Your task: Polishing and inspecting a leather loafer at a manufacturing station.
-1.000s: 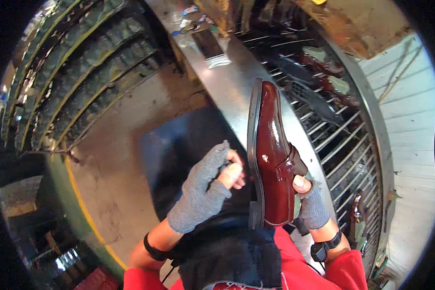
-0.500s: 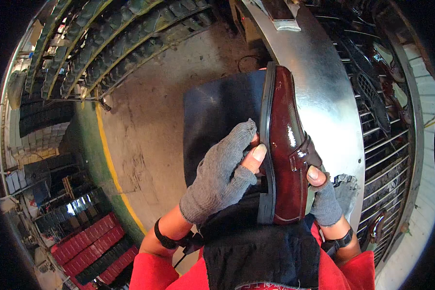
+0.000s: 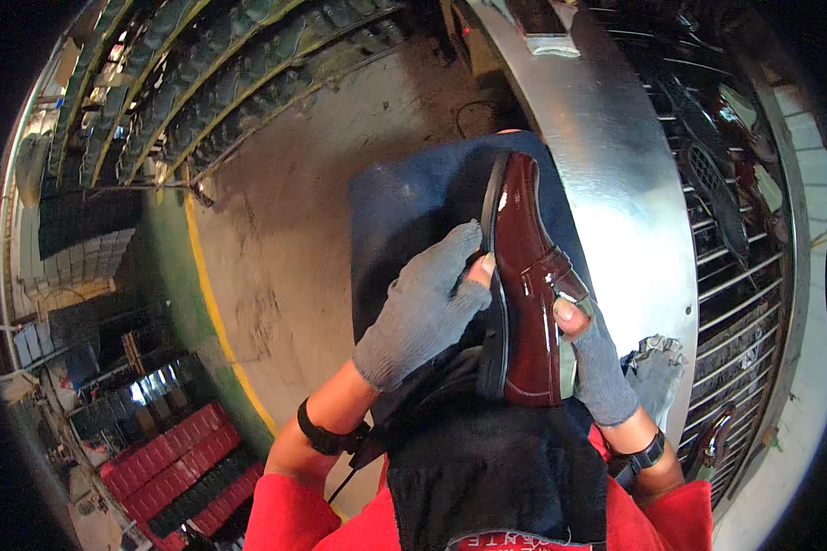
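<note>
A glossy dark red-brown loafer (image 3: 526,285) with a strap across its upper is held over my lap, toe pointing away from me. Its black sole edge faces left. My left hand (image 3: 418,308), in a grey fingerless glove, is closed against that sole edge, thumb on the near side and fingers partly hidden beneath. On the other side my right hand (image 3: 602,363), gloved alike, grips the shoe by its opening. The right thumb presses beside the strap, while the other fingers are out of sight. Pale lining shows at the opening. Dark cloth (image 3: 400,207) covers my lap under the shoe.
A shiny metal tabletop (image 3: 606,174) curves along my right, with a crumpled grey cloth (image 3: 657,367) at its edge. Beyond it, a barred rack (image 3: 740,317) holds shoes and soles. Shelves of dark shoes (image 3: 239,83) stand far left; red trays (image 3: 170,459) lie near left.
The loafer has shifted slightly left and lower, its toe nearer to me. It has rolled so that more of the strap and the opening's lining shows. Both hands have moved along with it.
</note>
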A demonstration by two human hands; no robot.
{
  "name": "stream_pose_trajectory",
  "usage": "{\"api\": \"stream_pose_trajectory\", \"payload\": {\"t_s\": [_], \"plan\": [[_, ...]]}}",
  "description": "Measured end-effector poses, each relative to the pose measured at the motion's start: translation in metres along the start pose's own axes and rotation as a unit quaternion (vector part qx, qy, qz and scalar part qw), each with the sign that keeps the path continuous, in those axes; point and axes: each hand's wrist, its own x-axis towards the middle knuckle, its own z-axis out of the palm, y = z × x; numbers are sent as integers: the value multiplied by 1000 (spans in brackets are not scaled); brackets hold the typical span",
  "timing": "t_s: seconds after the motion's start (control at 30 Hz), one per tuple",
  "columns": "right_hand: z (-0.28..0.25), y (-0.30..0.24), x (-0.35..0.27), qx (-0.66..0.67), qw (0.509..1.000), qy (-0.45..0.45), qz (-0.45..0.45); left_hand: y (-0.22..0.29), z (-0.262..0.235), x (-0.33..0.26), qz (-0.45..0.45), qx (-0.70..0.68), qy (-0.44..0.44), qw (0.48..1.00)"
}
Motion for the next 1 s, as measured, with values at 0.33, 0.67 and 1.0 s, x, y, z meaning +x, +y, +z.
{"api": "stream_pose_trajectory", "payload": {"t_s": [0.33, 0.67, 1.0], "plan": [[5, -13, 10, -33, 999, 2, 27, -3, 12, 0, 70, 190, 143, 969], [5, -23, 8, -45, 999, 7, 26, 28, 6, 25, 1, 204, 112, 973], [4, 2, 10, 23, 999, -22, -8, 3, -5, 8, -3, 0, 83, 997]]}}
